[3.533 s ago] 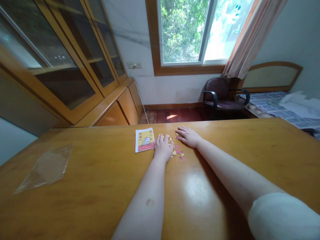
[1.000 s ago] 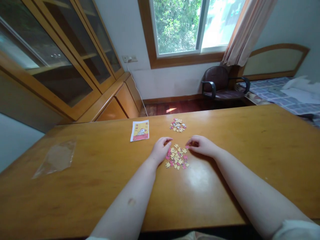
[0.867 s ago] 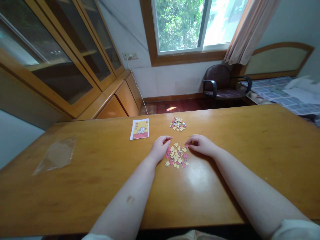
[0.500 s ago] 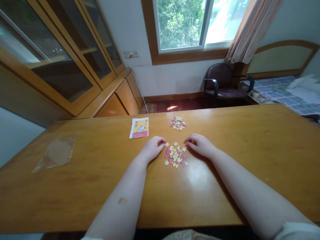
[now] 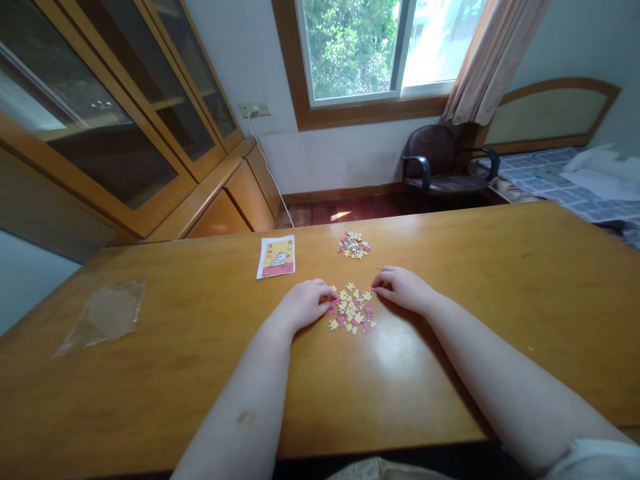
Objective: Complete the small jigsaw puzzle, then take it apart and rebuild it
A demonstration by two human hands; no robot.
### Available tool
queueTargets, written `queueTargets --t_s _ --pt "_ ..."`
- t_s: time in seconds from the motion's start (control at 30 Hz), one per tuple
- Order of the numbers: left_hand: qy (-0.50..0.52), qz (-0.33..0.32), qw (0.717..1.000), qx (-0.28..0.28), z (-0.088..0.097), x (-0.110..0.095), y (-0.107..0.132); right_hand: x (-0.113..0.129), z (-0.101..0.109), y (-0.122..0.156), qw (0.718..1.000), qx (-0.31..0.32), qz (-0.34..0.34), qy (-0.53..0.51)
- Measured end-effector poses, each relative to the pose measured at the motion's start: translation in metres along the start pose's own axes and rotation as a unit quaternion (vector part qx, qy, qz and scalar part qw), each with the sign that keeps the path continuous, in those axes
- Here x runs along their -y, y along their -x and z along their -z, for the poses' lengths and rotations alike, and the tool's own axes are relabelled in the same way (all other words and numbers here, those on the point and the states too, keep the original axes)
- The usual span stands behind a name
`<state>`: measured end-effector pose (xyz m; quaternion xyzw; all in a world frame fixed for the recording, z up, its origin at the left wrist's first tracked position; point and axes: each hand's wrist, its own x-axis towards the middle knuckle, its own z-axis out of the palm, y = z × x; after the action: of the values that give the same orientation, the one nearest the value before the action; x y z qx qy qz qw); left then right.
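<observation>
A loose heap of small yellow and pink puzzle pieces [image 5: 351, 310] lies on the wooden table [image 5: 450, 373] between my hands. My left hand [image 5: 303, 304] rests knuckles up at the heap's left edge, fingers curled, fingertips touching the pieces. My right hand [image 5: 401, 288] sits at the heap's upper right, fingers pinched together at a piece on the edge. A second, smaller heap of pieces [image 5: 353, 245] lies farther back. A picture card [image 5: 276, 256] in yellow and red lies to its left.
A clear plastic bag [image 5: 103, 312] lies flat at the table's left. Behind the table stand wood cabinets with glass doors [image 5: 125, 127], a dark armchair [image 5: 437, 167] under the window, and a bed [image 5: 570, 180] at the right.
Since 3.5 s ago both hands have pulled back from the far pile with a batch of pieces, now heaped nearer me. In the last second the left hand shifted slightly left.
</observation>
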<state>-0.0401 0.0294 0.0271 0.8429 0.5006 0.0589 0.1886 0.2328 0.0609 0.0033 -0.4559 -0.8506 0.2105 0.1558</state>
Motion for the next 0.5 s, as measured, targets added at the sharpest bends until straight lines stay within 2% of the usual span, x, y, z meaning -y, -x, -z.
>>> queueTargets --t_s 0.13,0.27,0.43,0.5 --pt "-0.025 0.04 0.999 0.007 0.006 -0.005 0.007 0.006 0.013 0.006 0.996 0.043 -0.069 0.036" --pt "-0.026 0.082 0.996 0.021 0.009 -0.008 0.016 0.016 0.026 0.015 0.983 0.122 -0.118 0.063" --pt "0.005 0.096 0.995 0.014 0.01 -0.007 0.018 0.033 0.027 0.024 0.971 0.214 -0.105 0.012" --pt "-0.004 0.117 0.993 0.007 0.011 -0.005 0.016 0.037 0.025 0.025 0.972 0.221 -0.083 -0.001"
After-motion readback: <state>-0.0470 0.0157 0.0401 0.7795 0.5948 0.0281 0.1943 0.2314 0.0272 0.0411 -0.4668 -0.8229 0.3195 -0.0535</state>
